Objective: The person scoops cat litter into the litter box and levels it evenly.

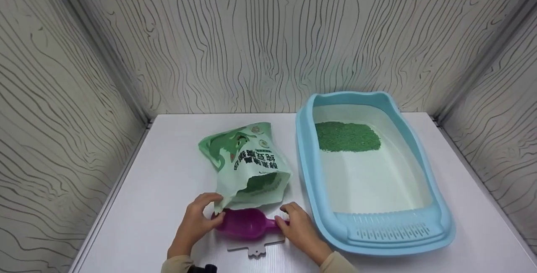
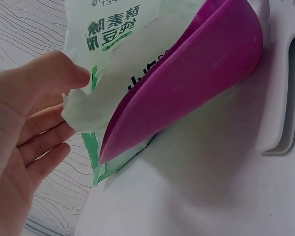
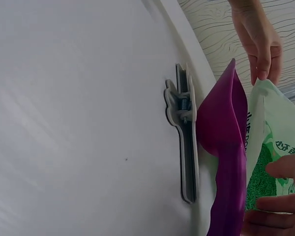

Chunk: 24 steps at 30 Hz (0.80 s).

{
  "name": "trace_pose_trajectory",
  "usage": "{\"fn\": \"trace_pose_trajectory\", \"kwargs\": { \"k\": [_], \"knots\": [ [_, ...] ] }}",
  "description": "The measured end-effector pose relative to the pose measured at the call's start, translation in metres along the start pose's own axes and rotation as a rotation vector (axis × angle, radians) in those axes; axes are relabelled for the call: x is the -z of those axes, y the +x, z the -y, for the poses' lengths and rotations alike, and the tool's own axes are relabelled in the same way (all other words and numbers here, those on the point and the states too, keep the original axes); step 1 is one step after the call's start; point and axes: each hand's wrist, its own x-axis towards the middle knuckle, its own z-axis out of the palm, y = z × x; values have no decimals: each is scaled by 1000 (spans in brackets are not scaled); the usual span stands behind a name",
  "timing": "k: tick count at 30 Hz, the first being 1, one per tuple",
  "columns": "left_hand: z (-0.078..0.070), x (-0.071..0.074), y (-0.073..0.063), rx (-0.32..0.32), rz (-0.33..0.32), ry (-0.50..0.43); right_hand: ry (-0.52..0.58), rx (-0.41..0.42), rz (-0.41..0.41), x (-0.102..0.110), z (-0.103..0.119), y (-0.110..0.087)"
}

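Note:
A magenta scoop [image 1: 243,223] lies at the table's near side, its bowl facing up, just in front of a soft green-and-white bag [image 1: 247,155]. The bag rests on its side with its torn mouth towards me and green pellets inside. My left hand [image 1: 196,218] pinches the near left corner of the bag between thumb and fingers, as the left wrist view shows, close to the scoop's tip. My right hand [image 1: 298,227] holds the scoop's handle [image 3: 231,187], thumb over it and fingers on its far side. A grey clip [image 3: 187,142] lies beside the scoop, partly under it in the head view.
To the right of the bag stands a large light-blue litter tray [image 1: 308,172], with a patch of green pellets [image 1: 348,136] at its far left. Wood-patterned panels [image 1: 251,42] enclose the white table [image 1: 155,172] at the back and sides.

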Motion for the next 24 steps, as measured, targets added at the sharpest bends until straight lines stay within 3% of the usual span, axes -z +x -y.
{"fn": "trace_pose_trajectory", "kwargs": {
  "k": [6,10,16,24],
  "knots": [
    [-3,0,3,31,43,60,4,-105,-182,-7,4,14],
    [-7,-1,5,82,69,116,18,-174,-254,-9,7,24],
    [-8,2,5,146,70,215,101,-223,-280,-14,4,37],
    [0,14,4,105,29,288,127,-213,-273,-16,3,46]
  ]
}}
